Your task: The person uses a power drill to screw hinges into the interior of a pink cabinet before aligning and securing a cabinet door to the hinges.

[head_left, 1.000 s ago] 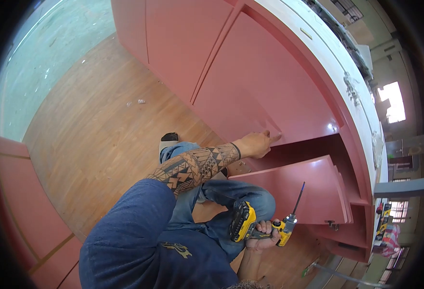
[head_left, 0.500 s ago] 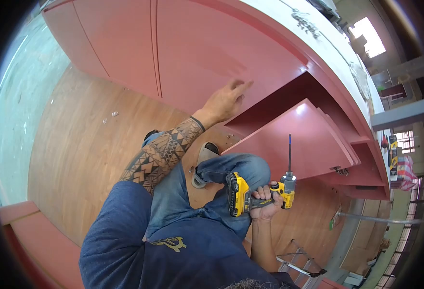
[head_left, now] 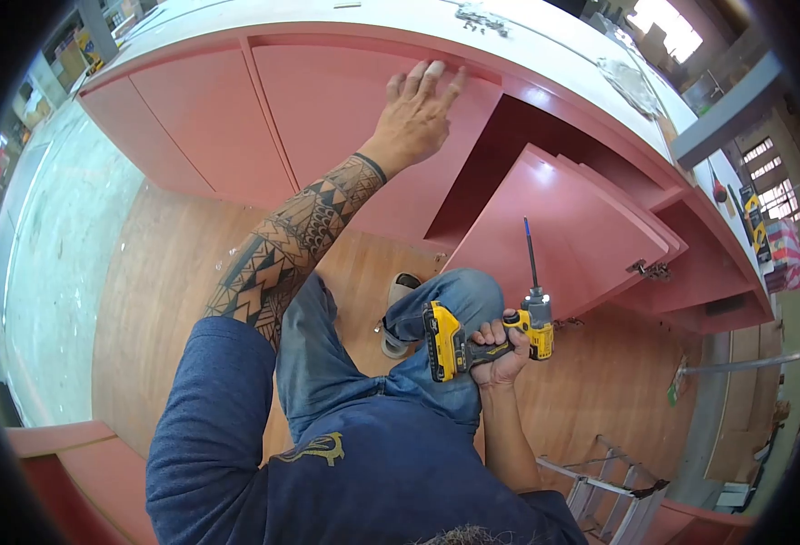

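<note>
My left hand (head_left: 415, 113), at the end of a tattooed forearm, reaches up to the top edge of a pink cabinet door (head_left: 327, 118). Its fingers are spread, and the fingertips lie at that edge. My right hand (head_left: 500, 357) is wrapped round the handle of a yellow and black cordless impact driver (head_left: 536, 329). A long bit with a blue tip (head_left: 529, 245) points up from the driver. Behind the bit, a second pink door (head_left: 554, 227) stands swung out from the cabinet, with a metal hinge (head_left: 647, 270) on its edge.
Above the doors runs a white countertop (head_left: 382, 20) with a pile of small metal pieces (head_left: 483, 20) and a clear plastic bag (head_left: 627, 84). A grey bar (head_left: 727, 113) crosses at right. An aluminium ladder (head_left: 609, 495) stands lower right. Pink panels (head_left: 100, 472) lie lower left.
My left hand has moved up from the door's face to its top edge, and its fingers have spread. The view has shifted to show more countertop. The driver stays in my right hand.
</note>
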`<state>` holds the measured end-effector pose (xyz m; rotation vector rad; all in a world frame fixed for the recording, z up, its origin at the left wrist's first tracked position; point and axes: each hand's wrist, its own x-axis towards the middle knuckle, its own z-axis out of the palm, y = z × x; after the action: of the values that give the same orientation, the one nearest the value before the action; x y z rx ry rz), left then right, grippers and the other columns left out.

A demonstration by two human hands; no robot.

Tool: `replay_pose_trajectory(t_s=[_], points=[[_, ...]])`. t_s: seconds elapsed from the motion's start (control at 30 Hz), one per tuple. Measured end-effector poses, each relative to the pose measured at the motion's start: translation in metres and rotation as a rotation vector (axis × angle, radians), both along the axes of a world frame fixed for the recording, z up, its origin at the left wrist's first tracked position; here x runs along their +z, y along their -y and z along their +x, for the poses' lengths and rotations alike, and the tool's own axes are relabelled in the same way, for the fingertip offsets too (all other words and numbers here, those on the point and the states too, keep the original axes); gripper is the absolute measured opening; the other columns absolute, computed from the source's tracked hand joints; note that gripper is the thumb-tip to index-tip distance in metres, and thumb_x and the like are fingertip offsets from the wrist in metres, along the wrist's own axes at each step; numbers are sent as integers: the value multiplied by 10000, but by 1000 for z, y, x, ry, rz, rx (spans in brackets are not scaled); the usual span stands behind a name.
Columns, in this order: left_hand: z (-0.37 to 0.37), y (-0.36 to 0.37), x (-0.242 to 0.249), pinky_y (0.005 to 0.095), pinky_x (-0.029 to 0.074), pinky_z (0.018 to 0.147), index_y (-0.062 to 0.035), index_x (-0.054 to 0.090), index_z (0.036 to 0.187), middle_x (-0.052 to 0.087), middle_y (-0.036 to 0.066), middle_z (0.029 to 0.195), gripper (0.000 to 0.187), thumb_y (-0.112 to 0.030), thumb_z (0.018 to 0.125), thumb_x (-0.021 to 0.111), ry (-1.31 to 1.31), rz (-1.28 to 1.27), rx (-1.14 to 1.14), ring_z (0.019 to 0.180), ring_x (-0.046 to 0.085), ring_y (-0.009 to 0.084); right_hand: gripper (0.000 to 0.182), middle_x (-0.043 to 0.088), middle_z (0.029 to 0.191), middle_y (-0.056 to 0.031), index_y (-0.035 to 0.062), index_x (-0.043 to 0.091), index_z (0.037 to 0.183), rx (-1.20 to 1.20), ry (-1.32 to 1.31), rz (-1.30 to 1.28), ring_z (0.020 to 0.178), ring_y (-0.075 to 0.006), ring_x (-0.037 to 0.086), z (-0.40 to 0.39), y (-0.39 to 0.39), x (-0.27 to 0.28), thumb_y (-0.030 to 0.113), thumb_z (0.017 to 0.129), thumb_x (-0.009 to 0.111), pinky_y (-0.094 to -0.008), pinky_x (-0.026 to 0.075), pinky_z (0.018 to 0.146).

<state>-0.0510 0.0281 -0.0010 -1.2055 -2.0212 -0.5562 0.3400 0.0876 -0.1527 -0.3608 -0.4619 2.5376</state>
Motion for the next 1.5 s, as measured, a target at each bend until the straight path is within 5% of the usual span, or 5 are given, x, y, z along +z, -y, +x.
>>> replay_pose_trajectory(t_s=[0.37,0.87,1.03,1.5], points=[[14,-1,39,549,342,1116,-144,508,1448,494,166,1440,622,-157,847,671,175,-129,64,1395,442,346,350,484,755,-4,119,581,1226,28,-25,15,740,-163,506,-2,-1,-5,244,905,644,-359,479,755],[8,-3,9,574,235,1281,-116,390,1589,348,255,1583,774,-99,864,662,189,-26,-33,1549,242,475,338,483,737,11,116,600,1205,13,-10,-4,712,-144,497,-6,4,5,222,892,675,-319,482,725],[4,-12,-5,566,192,1302,-134,249,1676,247,363,1602,896,-88,876,649,161,51,-64,1556,136,553,334,474,735,17,126,602,1200,38,-20,27,718,-138,492,-6,2,5,220,887,674,-315,477,722],[8,-7,-3,572,197,1294,-114,290,1665,337,305,1601,763,-113,941,530,178,85,-15,1576,176,489,309,508,760,-13,85,605,1201,41,-28,84,716,-136,508,-6,6,13,185,914,666,-302,513,721]])
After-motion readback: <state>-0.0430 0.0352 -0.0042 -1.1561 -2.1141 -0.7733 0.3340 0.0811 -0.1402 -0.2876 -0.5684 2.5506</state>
